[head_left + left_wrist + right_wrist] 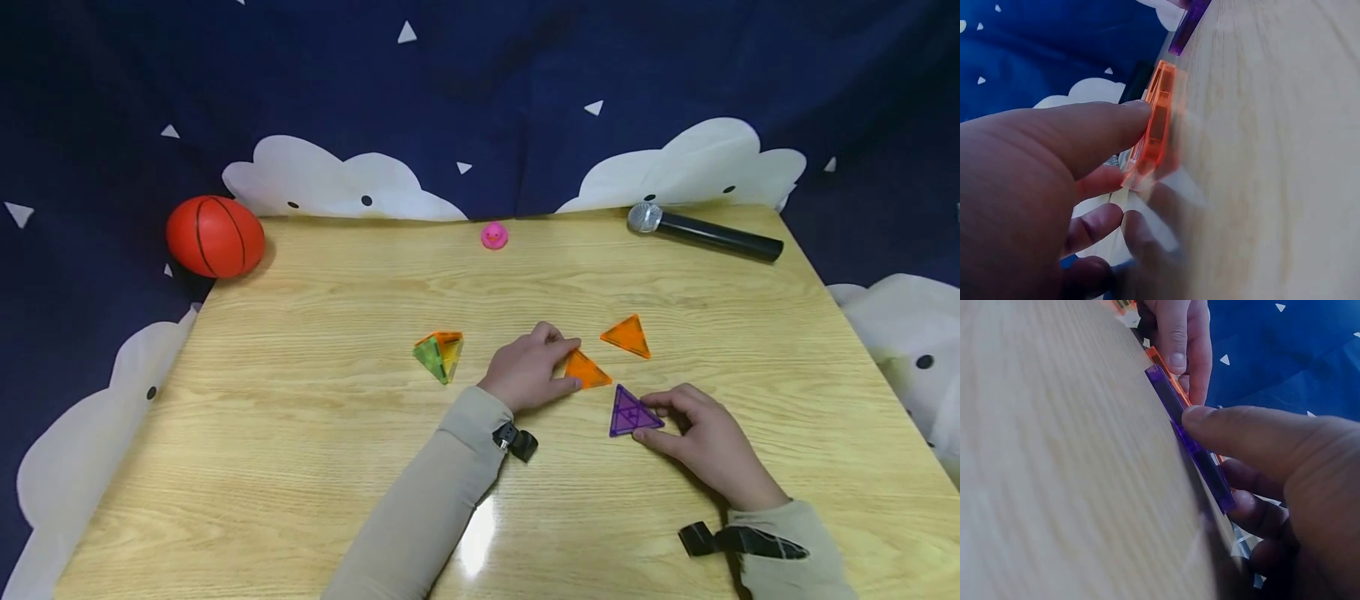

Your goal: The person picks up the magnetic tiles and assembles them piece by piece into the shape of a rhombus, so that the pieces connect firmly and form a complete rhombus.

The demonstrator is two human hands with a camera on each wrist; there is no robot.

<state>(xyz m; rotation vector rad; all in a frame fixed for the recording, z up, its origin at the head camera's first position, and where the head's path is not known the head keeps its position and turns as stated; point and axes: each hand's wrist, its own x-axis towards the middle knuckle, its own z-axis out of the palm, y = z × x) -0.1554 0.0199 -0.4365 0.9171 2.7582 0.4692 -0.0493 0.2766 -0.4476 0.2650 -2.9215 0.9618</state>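
Orange triangle in left hand, purple triangle in right hand

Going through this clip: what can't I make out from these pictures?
- Head view: the edges of the held orange tile under the fingers of the left hand, which cover them.
- Head view: the far side of the green, orange and yellow shape, turned away from the camera.
- Left wrist view: the rest of the purple tile, cut off by the top edge.
- Right wrist view: most of the held orange tile, behind the purple tile.
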